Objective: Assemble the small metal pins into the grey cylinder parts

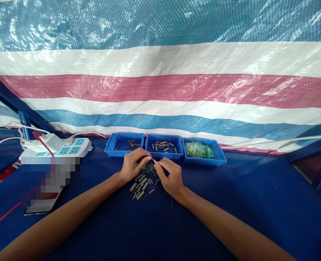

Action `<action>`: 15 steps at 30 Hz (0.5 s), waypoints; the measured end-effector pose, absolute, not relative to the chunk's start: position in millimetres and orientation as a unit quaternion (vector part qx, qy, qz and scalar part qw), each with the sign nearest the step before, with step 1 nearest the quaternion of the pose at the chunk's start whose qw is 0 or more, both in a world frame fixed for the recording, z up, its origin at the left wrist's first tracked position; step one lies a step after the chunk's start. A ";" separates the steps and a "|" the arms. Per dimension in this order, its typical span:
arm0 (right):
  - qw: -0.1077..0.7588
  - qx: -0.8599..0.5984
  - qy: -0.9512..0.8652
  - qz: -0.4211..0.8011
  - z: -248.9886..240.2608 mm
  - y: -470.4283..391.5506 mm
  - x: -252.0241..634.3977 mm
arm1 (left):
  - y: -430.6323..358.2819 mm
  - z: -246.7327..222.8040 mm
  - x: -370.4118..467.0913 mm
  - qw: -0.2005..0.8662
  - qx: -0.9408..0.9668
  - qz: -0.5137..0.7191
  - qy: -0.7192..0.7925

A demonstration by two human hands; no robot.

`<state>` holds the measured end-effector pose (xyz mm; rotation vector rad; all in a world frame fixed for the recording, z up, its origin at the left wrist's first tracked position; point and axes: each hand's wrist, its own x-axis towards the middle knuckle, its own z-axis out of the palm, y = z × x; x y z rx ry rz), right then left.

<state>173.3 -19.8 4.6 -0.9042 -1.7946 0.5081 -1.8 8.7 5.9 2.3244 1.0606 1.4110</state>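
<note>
Small slim metal piece (154, 161) sits over the loose pile of metal parts (145, 186), pinched between fingertips of left hand (134, 165) and right hand (171, 177); probably light, stiff, slick, best taken near its ends

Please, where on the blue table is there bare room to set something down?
The widest bare patch of the blue table is beyond the right forearm, in front of the right tray. A second lies between the forearms, nearer the person than the metal parts. Crowded: around those parts and, at left, the power strip.
</note>
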 end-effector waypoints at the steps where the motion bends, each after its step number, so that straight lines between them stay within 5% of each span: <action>1: 0.510 -0.374 -0.745 0.211 4.4 -19.8 173.2 | 8.7 5.9 -1.8 0.111 0.792 0.480 0.360; 15: 0.502 -0.377 -0.750 0.210 4.3 -20.6 173.7 | 9.1 7.7 -1.4 0.109 0.798 0.468 0.365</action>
